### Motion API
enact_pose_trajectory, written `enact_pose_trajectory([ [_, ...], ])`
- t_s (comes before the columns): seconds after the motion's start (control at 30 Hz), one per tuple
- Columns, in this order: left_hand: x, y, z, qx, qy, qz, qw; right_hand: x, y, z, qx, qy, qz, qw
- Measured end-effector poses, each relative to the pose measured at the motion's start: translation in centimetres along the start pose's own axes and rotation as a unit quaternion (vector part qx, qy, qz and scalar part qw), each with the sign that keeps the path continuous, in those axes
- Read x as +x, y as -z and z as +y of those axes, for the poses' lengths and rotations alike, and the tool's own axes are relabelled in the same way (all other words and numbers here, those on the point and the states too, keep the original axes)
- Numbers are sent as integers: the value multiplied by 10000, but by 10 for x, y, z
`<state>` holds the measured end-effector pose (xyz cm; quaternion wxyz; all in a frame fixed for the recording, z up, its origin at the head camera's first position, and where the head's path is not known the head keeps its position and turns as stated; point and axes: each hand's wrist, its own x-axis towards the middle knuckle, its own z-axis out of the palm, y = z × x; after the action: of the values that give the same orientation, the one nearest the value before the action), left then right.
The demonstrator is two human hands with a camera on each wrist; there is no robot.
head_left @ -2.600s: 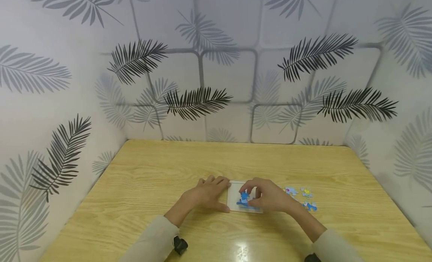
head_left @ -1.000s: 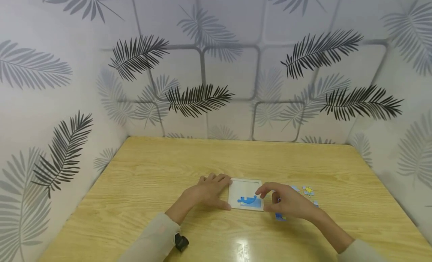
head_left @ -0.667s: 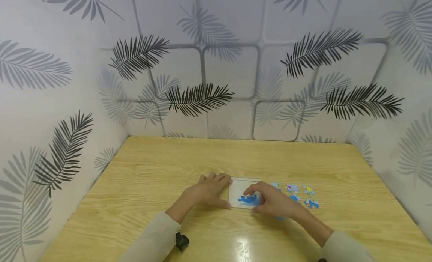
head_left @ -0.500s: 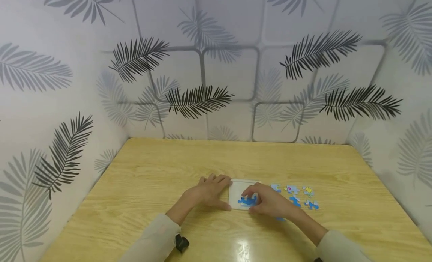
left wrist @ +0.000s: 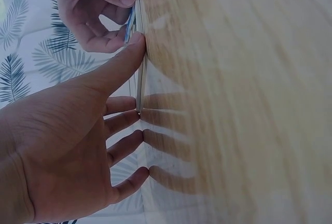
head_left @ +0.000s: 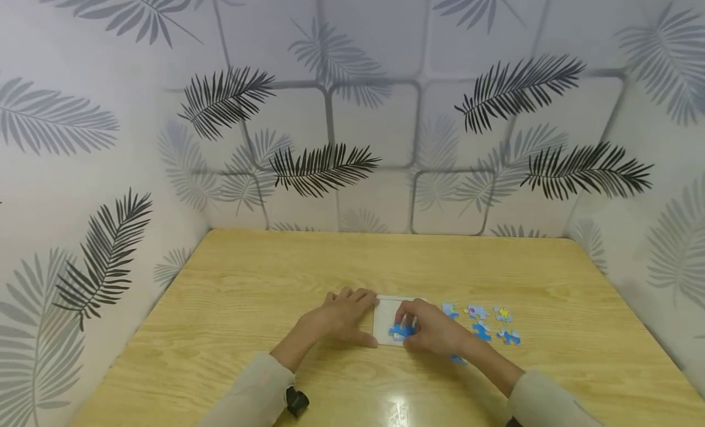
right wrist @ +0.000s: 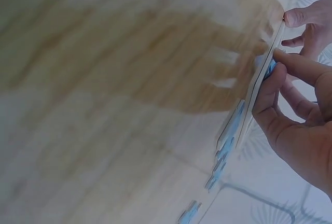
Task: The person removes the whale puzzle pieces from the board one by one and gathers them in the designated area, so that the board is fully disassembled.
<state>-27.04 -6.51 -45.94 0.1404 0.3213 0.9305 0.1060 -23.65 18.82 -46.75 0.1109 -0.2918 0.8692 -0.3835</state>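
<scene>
A small white puzzle tray point(head_left: 385, 314) lies on the table, with blue at its lower right. My left hand point(head_left: 344, 320) rests at the tray's left side, fingers spread, thumb and fingertips touching its edge. Over the lower right of the tray, my right hand point(head_left: 437, 329) pinches a blue jigsaw piece point(head_left: 398, 333) between thumb and fingers. The left wrist view shows that right hand point(left wrist: 98, 11) with the piece point(left wrist: 129, 24) tilted above the tray. In the right wrist view, the fingers partly cover the blue piece point(right wrist: 270, 68).
Several loose jigsaw pieces lie right of the tray: one with a yellow sun or flower point(head_left: 503, 314), one with a pink swirl point(head_left: 476, 311), blue ones point(head_left: 481, 331) and a piece point(head_left: 458, 358) partly behind the right hand. The wooden table point(head_left: 275, 262) meets a leaf-patterned wall.
About a second ago my right hand was beside the tray's right edge. It has since moved left over the tray, onto a blue piece. My left hand has stayed put.
</scene>
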Motion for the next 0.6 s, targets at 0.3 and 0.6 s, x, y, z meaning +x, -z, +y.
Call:
enact_pose_trajectory([
  [0.3,-2,-1,0,-9,-36,59,10000,-2,-1,-2,-342,339,103,9988],
  [0.6,3,-8,-6,-48,-28,67,10000,-14,7,-2,-363,472,353,9976],
])
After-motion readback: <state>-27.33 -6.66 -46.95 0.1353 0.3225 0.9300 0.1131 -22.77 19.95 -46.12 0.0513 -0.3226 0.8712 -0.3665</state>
